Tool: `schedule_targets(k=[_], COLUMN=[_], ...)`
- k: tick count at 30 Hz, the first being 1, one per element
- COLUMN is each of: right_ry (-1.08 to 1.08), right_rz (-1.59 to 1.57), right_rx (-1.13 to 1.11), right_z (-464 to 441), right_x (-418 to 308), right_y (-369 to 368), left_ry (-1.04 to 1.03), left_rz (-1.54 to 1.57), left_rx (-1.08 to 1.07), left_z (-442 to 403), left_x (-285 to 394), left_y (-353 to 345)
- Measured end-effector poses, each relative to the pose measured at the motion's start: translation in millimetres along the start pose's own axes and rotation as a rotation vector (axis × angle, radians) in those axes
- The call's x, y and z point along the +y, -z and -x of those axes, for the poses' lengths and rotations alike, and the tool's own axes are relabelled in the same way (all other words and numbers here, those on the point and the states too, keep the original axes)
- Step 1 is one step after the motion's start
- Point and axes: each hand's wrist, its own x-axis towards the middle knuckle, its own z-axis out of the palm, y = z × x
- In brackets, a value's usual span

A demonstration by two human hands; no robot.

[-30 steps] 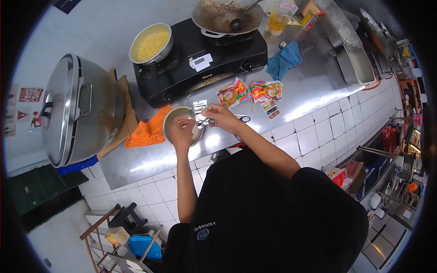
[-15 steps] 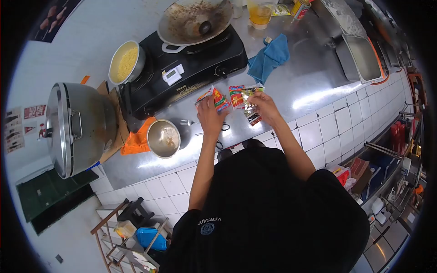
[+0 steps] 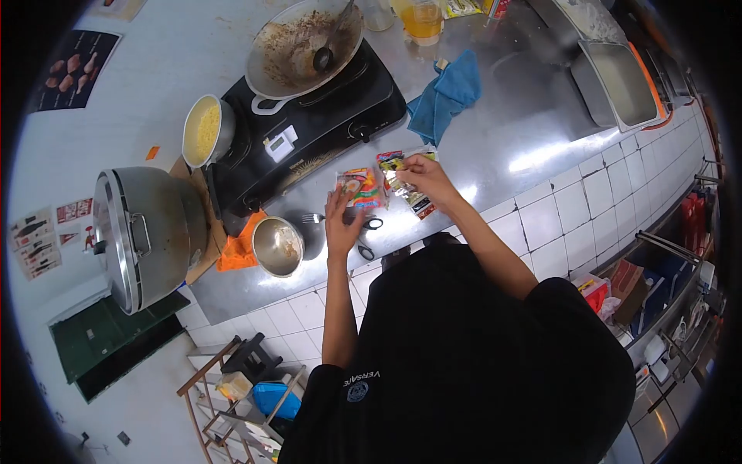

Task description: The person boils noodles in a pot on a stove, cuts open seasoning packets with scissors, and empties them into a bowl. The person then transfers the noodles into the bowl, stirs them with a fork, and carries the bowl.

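Note:
My left hand (image 3: 341, 223) is open, fingers apart, at the left edge of a red and orange instant noodle packet (image 3: 360, 187); whether the fingertips touch it, I cannot tell. A small gold and silver sachet (image 3: 396, 175) is pinched in my right hand (image 3: 427, 176). Below that hand lie other colourful packets (image 3: 422, 206), partly covered by it. Close to my left hand are a fork (image 3: 312, 218) and black-handled scissors (image 3: 365, 251), their blades largely hidden. A metal bowl (image 3: 277, 247) stands on the counter to the left.
A black gas stove (image 3: 325, 124) carries a wok (image 3: 270, 58) with a ladle and a pot of yellow noodles (image 3: 206, 133). A blue cloth (image 3: 447, 97), an orange cloth (image 3: 239, 249) and a large lidded pot (image 3: 154, 232) are on the steel counter (image 3: 510, 100). Behind stands a jug (image 3: 421, 23).
My left hand has drawn back off the noodle packet, leaving its printed front visible. My right hand keeps the sachet. The head view has shifted slightly.

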Motion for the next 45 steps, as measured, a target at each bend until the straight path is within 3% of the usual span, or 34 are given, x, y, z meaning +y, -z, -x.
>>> schedule_targets(k=[3,5,9,12,15,19,22,23,24,29,35,39,42,43,45], right_ry=[0.105,0.11,0.027,0.182,0.212,0.295,0.051,0.211,0.23,0.249,0.141,0.161,0.418,0.683,0.536], right_rz=[0.317,0.349,0.428,0.673,0.68,0.264,0.305,0.567,0.676,1.235,0.868,0.883,1.15,1.241,1.076], right_rx=[0.054,0.108,0.211,0.274,0.287,0.076,-0.144,-0.013,-0.013,-0.068,-0.029,-0.186,-0.358,-0.213,-0.162], right_z=[-22.5,-35.2,-32.0,-28.8,-35.5,-34.2,-39.7,-38.6,-39.4,-31.1,-52.3,-35.4,-32.4,-23.3,0.7], right_x=[28.6,45.8,27.2,18.4,12.6,10.0,29.2,30.9,32.0,22.5,26.2,13.6,30.8,44.0,6.0], right_y=[-3.4,-2.2,-12.8,-12.7,-15.3,-45.3,-40.7,-42.1,-41.3,-55.4,-73.1,-77.1,-73.6,-71.3,-65.2], left_ry=[0.0,-0.007,0.204,0.345,0.249,0.132,0.102,0.131,0.162,0.086,-0.007,0.036,0.103,0.089,0.115], left_rz=[-0.111,-0.142,-0.429,-0.415,-0.393,-0.271,-0.115,0.027,0.169,0.232,0.225,0.207,0.196,0.123,0.12], left_rx=[0.042,0.151,0.35,0.217,0.219,0.278,0.302,0.344,0.383,0.404,0.345,0.386,0.412,0.425,0.452], left_z=[-6.0,-21.2,-42.2,-49.2,-47.8,-32.5,-19.0,-16.3,-13.9,-3.0,10.1,6.6,6.4,6.0,2.8], left_x=[33.1,60.8,60.6,45.5,30.0,31.6,40.2,44.9,47.4,41.7,44.8,40.9,47.3,49.6,47.8], left_y=[1.4,-14.4,-62.3,-70.9,-66.3,-58.4,-43.8,-43.3,-42.4,-50.1,-54.2,-48.4,-44.6,-42.6,-42.4])
